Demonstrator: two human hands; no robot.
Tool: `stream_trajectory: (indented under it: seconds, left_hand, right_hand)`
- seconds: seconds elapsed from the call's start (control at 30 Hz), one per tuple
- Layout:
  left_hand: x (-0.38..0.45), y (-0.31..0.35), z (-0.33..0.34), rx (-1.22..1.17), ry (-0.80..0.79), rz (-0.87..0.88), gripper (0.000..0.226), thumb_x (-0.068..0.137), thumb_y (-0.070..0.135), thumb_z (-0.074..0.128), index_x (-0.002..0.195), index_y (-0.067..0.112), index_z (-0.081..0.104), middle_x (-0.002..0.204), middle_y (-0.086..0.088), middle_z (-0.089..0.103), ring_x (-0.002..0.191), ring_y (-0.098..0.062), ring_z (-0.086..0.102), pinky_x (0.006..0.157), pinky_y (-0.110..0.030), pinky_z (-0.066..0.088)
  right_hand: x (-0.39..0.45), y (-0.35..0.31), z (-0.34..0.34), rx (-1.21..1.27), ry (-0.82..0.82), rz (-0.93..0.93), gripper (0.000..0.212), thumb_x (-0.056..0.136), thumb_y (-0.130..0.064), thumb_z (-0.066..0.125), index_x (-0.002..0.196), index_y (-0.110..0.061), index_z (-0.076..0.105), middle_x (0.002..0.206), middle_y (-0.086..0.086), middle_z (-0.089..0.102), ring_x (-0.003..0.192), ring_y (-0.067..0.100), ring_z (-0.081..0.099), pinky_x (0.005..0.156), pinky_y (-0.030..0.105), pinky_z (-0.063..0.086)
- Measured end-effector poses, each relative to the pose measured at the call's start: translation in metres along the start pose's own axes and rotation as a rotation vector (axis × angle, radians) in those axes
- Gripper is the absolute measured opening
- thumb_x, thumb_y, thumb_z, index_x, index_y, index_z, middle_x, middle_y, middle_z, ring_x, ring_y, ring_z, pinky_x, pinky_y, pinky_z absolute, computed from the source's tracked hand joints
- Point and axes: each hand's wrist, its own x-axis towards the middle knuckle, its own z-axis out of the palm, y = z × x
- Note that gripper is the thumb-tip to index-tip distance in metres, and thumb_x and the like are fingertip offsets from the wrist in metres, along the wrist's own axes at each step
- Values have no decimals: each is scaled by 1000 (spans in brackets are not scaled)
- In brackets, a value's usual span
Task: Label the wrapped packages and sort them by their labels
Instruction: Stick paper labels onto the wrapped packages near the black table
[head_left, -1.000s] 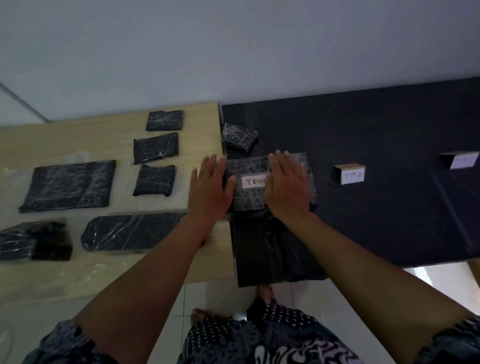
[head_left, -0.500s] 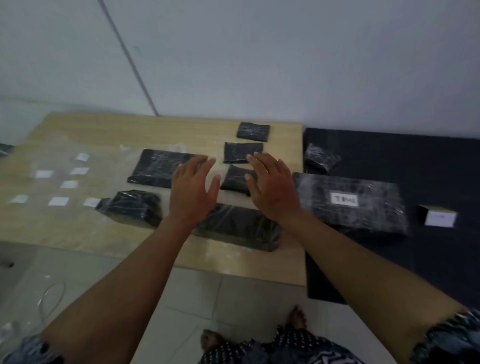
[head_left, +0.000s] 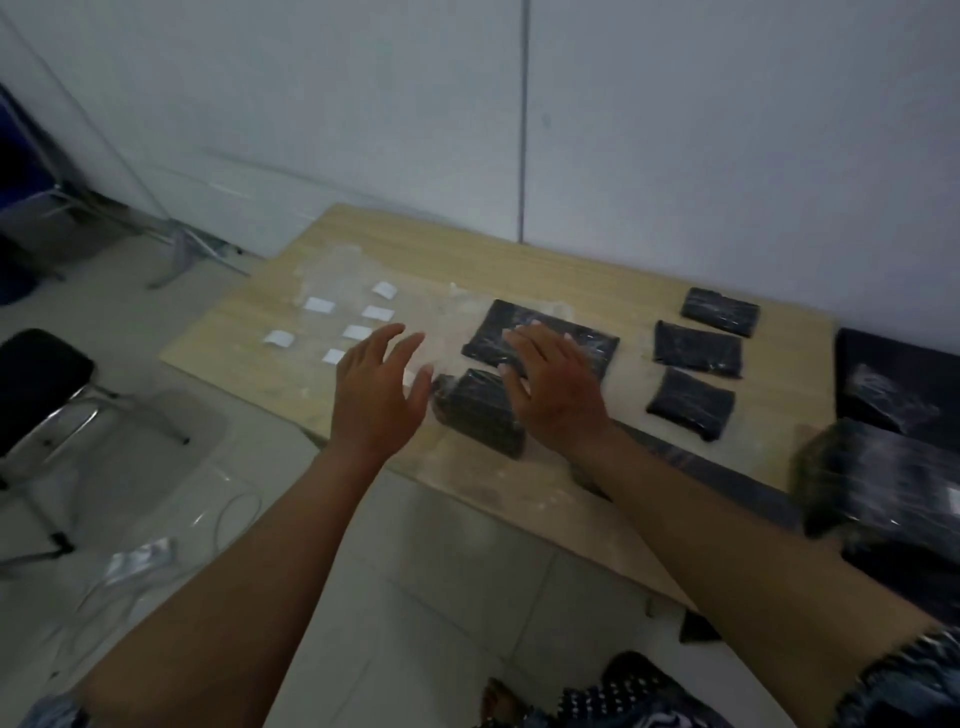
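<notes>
Black plastic-wrapped packages lie scattered over a light wooden table (head_left: 519, 265): a large flat package (head_left: 566, 338) near the middle, a chunkier package (head_left: 475, 410) just toward six o'clock of it at the near edge, and three small packages in a column at about three o'clock, the far one (head_left: 719, 312), the middle one (head_left: 696, 349) and the near one (head_left: 691, 402). Both hands hang above the table with fingers spread and straight, holding nothing. The left hand (head_left: 376, 395) is over a clear plastic sheet (head_left: 332, 280) beside the chunkier package; the right hand (head_left: 553, 387) lies across both the large flat package and the chunkier one, though whether it touches either is hard to say. Small white blank labels (head_left: 319, 305) sit on the sheet at about ten o'clock from the left hand. At the far three o'clock edge a black surface (head_left: 883, 358) carries a blurred larger wrapped package (head_left: 883, 478) with a white patch, perhaps a label. A black chair (head_left: 36, 379) stands on the tiled floor at nine o'clock.
</notes>
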Motion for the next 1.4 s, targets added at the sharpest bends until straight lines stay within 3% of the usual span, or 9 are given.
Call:
stream_trajectory:
  seconds: [0.3,0.73,0.9,1.07,1.3,1.4]
  left_hand:
    - [-1,-90,-6,33,-14,-101,43,92,40,49,128,19,57,136,-6,52,121,-27,54,99,-46,44]
    - [56,-161,42,-9,-172,-116,42,90,33,59,128,16,58,135,-10,54,117,-30,56,92,-45,47]
    - [60,-175,69,-33,-308,-59,46,90,42,50,127,17,59,134,-11,55,115,-30,57,91,-44,48]
    - [69,-205,92,-49,-421,-6,42,90,35,59,128,18,59,134,-10,55,115,-29,57,91,-44,49]
    - [88,-252,118,-132,-585,169,42,86,28,67,126,18,60,132,-9,56,116,-29,57,92,-44,49]
    - [94,-267,133,-167,-615,289,40,84,24,67,123,15,63,128,-11,60,114,-29,58,90,-41,49]
  right_hand:
    - [59,-56,65,-13,-102,-85,43,98,-36,44,135,-17,56,139,7,56,136,26,43,116,49,29]
    - [145,-60,139,-3,-303,-13,40,97,-33,51,133,-16,57,136,6,57,130,25,47,109,41,35]
    - [154,-64,161,21,-377,66,40,96,-31,52,132,-15,58,136,7,57,128,25,48,107,40,38]
    - [163,-79,185,-43,-459,116,37,98,-26,51,132,-13,58,136,7,55,125,25,48,107,36,35]
    - [167,-96,231,-92,-521,320,27,94,-22,58,119,-14,63,118,5,60,109,25,55,91,36,47]
    - [160,-99,250,-103,-479,416,33,96,-26,57,125,-11,60,128,8,57,118,27,52,99,37,45]
